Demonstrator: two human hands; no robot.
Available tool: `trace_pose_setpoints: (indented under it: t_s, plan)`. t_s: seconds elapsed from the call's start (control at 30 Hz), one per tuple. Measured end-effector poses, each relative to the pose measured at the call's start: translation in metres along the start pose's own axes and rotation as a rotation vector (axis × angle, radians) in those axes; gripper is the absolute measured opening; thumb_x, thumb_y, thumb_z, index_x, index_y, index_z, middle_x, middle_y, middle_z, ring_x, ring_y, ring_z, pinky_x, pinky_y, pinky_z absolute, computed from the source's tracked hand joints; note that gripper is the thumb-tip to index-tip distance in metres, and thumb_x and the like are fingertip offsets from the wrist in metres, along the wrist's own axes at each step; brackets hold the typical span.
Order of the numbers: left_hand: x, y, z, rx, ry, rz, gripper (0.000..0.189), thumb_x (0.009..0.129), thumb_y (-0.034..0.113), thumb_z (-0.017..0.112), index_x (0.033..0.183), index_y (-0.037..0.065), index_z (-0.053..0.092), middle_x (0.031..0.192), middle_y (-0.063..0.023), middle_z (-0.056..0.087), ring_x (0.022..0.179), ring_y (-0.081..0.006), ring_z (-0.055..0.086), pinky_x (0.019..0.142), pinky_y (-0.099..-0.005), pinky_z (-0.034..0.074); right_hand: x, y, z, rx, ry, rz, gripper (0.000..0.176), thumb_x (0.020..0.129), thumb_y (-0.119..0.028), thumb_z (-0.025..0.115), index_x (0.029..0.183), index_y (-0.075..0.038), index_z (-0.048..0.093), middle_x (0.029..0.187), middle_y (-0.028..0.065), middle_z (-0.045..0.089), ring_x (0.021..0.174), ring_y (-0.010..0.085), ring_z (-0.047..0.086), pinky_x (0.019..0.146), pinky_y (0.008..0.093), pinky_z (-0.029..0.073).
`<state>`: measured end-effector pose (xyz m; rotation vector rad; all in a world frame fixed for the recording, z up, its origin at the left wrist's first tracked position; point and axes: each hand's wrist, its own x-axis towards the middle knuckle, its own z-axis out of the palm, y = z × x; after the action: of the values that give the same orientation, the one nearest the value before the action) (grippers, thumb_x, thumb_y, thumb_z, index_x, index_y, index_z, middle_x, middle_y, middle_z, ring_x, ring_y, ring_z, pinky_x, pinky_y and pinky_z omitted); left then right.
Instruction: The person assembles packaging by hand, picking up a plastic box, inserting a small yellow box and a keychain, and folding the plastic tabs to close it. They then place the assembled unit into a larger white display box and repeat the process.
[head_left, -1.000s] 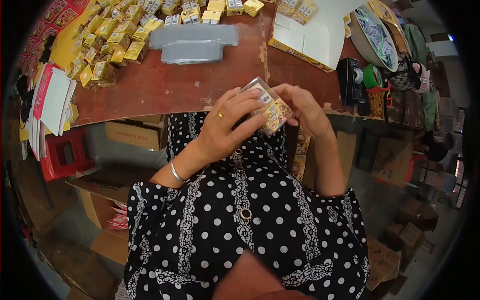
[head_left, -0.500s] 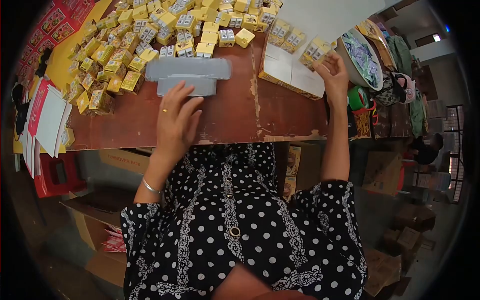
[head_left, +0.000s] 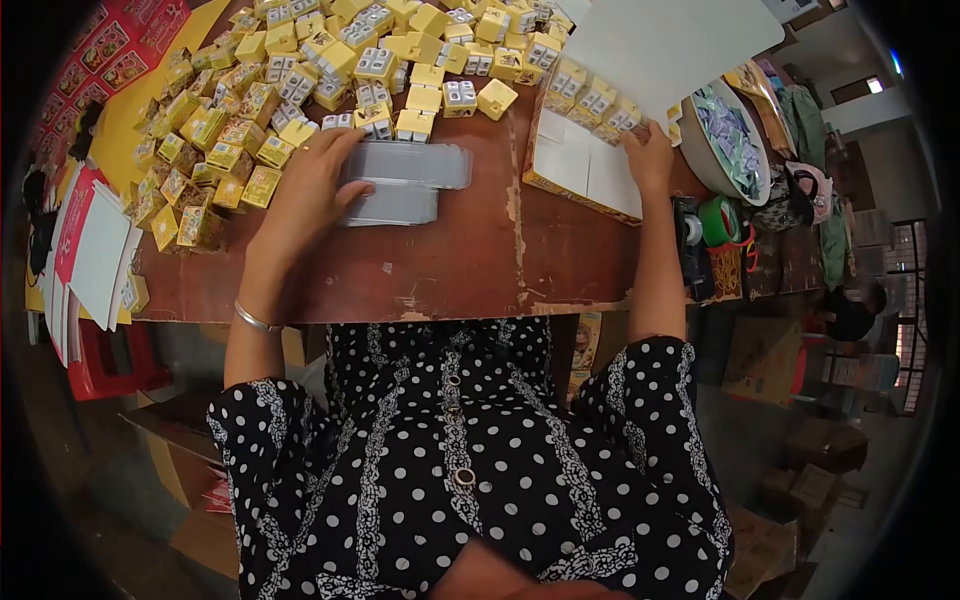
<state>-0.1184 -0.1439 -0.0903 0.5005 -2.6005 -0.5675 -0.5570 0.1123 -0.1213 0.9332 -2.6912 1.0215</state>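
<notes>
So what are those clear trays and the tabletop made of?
Clear trays: probably thin, glossy plastic, being see-through with shiny edges.
Tabletop: likely painted or varnished wood, reddish-brown with a slight sheen, chipped paler in patches.

A packing workshop, by its look: heaps of small yellow-and-white boxes (head_left: 225,158) on a worn reddish-brown wooden tabletop (head_left: 455,270), brown cardboard cartons (head_left: 765,360) around it.
</notes>
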Motion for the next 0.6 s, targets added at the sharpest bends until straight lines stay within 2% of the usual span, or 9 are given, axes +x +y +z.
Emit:
trace_pose_setpoints:
  t_s: [0.03,0.1,0.2,0.27,0.33,0.4,0.43,0.53,0.6]
  plan:
    - [0.003,-0.001,-0.001,0.001,-0.001,-0.004,0.06,0.08,0.011,0.083,0.134,0.001,0.059,0.127,-0.0161,0.062,0.117,-0.037,0.059,0.1,-0.0434,0.049,0.001,0.0,0.002,0.001,-0.004,-0.001,0.041,0.087,-0.02,0.076,0.118,0.004,0.065,0.105,0.0179,0.077,0.096,0.0235,0.074,0.082,0.034,0.056]
    - [0.008,0.002,-0.004,-0.064,-0.063,-0.054,0.052,0.079,0.01,0.083,0.126,0.003,0.064,0.116,-0.0151,0.062,0.108,-0.0366,0.061,0.094,-0.0432,0.05,0.003,0.001,0.006,0.063,0.004,0.075,0.05,0.086,-0.019,0.078,0.128,0.003,0.062,0.112,0.0171,0.075,0.102,0.031,0.074,0.089,0.0379,0.056]
    - [0.014,-0.006,0.0,-0.082,-0.006,-0.048,0.042,0.079,0.009,0.083,0.117,0.005,0.067,0.109,-0.0144,0.061,0.103,-0.0366,0.062,0.09,-0.043,0.05,-0.001,-0.001,0.007,-0.017,0.047,0.05,0.054,0.087,-0.023,0.079,0.13,0.003,0.06,0.114,0.0182,0.074,0.105,0.0303,0.073,0.091,0.0378,0.055]
    - [0.016,-0.005,-0.003,-0.126,0.057,-0.049,0.036,0.078,0.009,0.083,0.111,0.007,0.067,0.105,-0.0138,0.061,0.1,-0.0362,0.063,0.087,-0.0428,0.051,-0.011,-0.014,-0.001,-0.032,0.18,-0.036,0.054,0.089,-0.022,0.078,0.133,0.002,0.058,0.115,0.0189,0.073,0.105,0.0307,0.072,0.093,0.0392,0.055]
    - [0.013,-0.005,-0.002,-0.208,0.206,0.003,0.027,0.081,0.01,0.082,0.105,0.006,0.068,0.095,-0.012,0.068,0.091,-0.0328,0.066,0.085,-0.0398,0.052,-0.03,-0.037,-0.023,0.058,0.347,-0.223,0.042,0.093,-0.016,0.074,0.129,0.001,0.062,0.113,0.0158,0.073,0.102,0.0259,0.071,0.085,0.0365,0.057]
    - [0.007,0.022,-0.016,-0.284,0.189,-0.113,0.023,0.083,0.01,0.081,0.102,0.006,0.069,0.092,-0.0112,0.07,0.087,-0.0308,0.067,0.084,-0.0385,0.052,-0.074,-0.096,-0.044,0.407,0.289,-0.222,0.026,0.098,-0.009,0.067,0.122,0.001,0.067,0.108,0.0102,0.073,0.093,0.017,0.069,0.075,0.0291,0.056]
    - [0.001,0.034,-0.021,-0.368,0.164,-0.214,0.019,0.084,0.01,0.081,0.098,0.006,0.07,0.088,-0.0103,0.072,0.082,-0.0288,0.068,0.084,-0.0372,0.052,-0.1,-0.123,-0.052,0.52,0.144,-0.206,0.024,0.101,-0.009,0.064,0.122,0.002,0.066,0.112,0.0093,0.072,0.091,0.0137,0.068,0.075,0.0264,0.055]
    - [-0.015,0.05,-0.014,-0.403,0.284,-0.129,0.013,0.085,0.01,0.08,0.094,0.006,0.072,0.084,-0.0072,0.074,0.075,-0.0243,0.069,0.092,-0.037,0.053,-0.166,-0.182,-0.069,0.694,-0.232,-0.276,0.025,0.104,-0.004,0.057,0.126,0.004,0.064,0.116,0.0096,0.071,0.085,0.0104,0.068,0.071,0.0228,0.054]
    - [-0.027,0.071,-0.019,-0.356,0.303,-0.058,0.013,0.085,0.009,0.08,0.095,0.006,0.072,0.085,-0.0058,0.074,0.074,-0.0232,0.069,0.097,-0.0395,0.052,-0.194,-0.206,-0.064,0.782,-0.297,-0.277,0.03,0.103,-0.001,0.055,0.132,0.005,0.059,0.119,0.011,0.07,0.086,0.012,0.068,0.072,0.0241,0.056]
